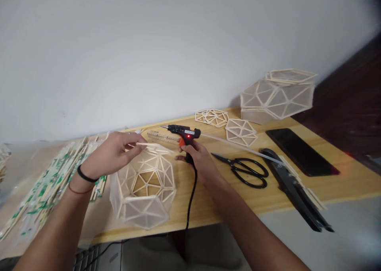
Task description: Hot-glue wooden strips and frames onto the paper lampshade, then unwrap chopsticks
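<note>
My left hand (pixel 126 150) is closed on the edge of a flat wooden stick panel (pixel 156 148), tilted above a dome-like frame. That stick frame (pixel 145 211), with thin whitish sheet over its triangles, stands on the table, its top open. In my right hand (pixel 198 156) is a black glue gun (pixel 184 132) with an orange trigger and a lit red light. Its nozzle points left, past the panel. A long clear glue stick (pixel 241 143) sticks out of its back, and a black cord hangs from the grip.
Wrapped chopsticks (pixel 56 183) lie at the left. Black scissors (pixel 244 170), a long black-handled cutting tool (pixel 291 191) and a phone (pixel 300 152) lie at the right. Loose stick panels (pixel 241 131) and a larger covered frame (pixel 276 98) stand near the wall. A clear ruler (pixel 162 137) lies behind.
</note>
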Available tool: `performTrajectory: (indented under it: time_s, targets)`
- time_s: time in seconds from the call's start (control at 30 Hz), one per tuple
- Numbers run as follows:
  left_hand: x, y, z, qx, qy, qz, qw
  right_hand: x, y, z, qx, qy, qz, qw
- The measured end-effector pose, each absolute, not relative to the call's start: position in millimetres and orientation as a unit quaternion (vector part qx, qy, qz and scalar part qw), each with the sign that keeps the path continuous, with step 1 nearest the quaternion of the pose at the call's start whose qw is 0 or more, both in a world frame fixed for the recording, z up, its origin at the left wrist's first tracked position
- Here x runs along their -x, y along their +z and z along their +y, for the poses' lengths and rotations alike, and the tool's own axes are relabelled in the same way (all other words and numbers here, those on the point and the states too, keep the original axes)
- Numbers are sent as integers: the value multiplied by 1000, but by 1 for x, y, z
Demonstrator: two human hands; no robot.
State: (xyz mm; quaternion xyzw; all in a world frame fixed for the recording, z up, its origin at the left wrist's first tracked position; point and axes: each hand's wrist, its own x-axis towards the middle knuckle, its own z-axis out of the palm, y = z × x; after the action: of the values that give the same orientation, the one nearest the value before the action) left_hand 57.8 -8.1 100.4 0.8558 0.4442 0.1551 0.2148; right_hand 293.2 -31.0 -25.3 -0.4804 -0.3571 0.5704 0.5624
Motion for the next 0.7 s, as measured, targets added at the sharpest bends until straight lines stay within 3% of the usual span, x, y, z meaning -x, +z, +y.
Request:
performTrajectory:
  time_s: [0.17, 0.3, 0.47, 0.6, 0.7]
  targets:
    - [-54, 96, 1, -768, 262, 508, 289, -297, -11, -20, 427, 604, -336, 583]
    - [-44, 79, 13, -670, 402, 506, 365, -308, -2, -9, 407, 636, -340, 561]
    - [-34, 44, 21, -588, 477, 507, 412, -327, 22, -7, 345, 691, -352, 529]
    - [-33, 25, 22, -571, 491, 509, 417, -337, 35, -11, 326, 663, -397, 545]
    - [-33, 18, 21, -575, 489, 520, 400, -334, 24, -14, 389, 573, -471, 545]
